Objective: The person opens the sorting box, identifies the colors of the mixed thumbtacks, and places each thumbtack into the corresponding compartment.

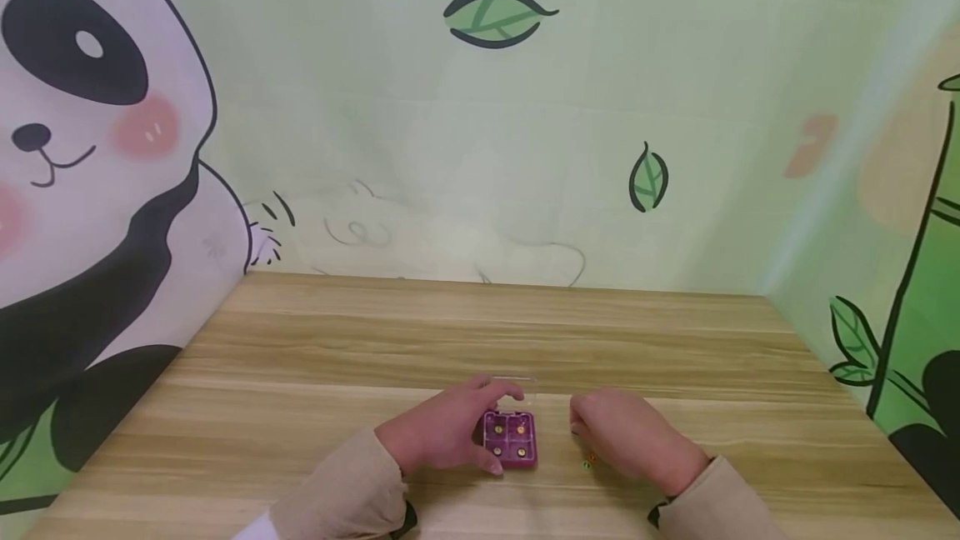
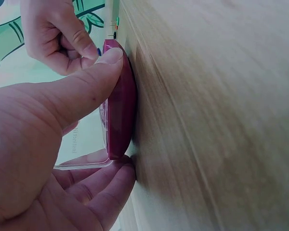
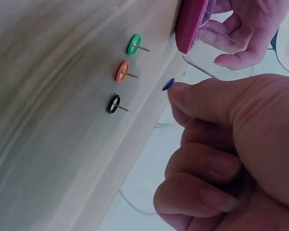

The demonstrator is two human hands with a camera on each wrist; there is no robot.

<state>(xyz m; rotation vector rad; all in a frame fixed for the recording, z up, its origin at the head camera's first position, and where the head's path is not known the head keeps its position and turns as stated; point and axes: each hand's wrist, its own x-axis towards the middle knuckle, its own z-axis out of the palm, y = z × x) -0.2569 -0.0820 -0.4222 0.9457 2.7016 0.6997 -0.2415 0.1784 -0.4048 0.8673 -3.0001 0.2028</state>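
My left hand (image 1: 450, 432) holds a small purple box (image 2: 120, 110) on the table, thumb on its near side and fingers at the hinge side. The box's clear lid (image 1: 528, 388) stands open, away from me. Inside, its several square compartments show small pieces with yellowish centres. To the right of the box, my right hand (image 1: 630, 433) pinches a blue thumbtack (image 3: 168, 84) between thumb and index finger, its other fingers curled in. Below that hand, a green thumbtack (image 3: 134, 44), an orange thumbtack (image 3: 122, 71) and a black thumbtack (image 3: 113, 104) lie point up in a row.
The wood-grain table (image 1: 360, 332) runs back to a pale green cloth backdrop (image 1: 337, 65) printed with leaves. A large printed panda (image 1: 172, 215) covers the left side, and a green bamboo print (image 1: 930, 290) the right.
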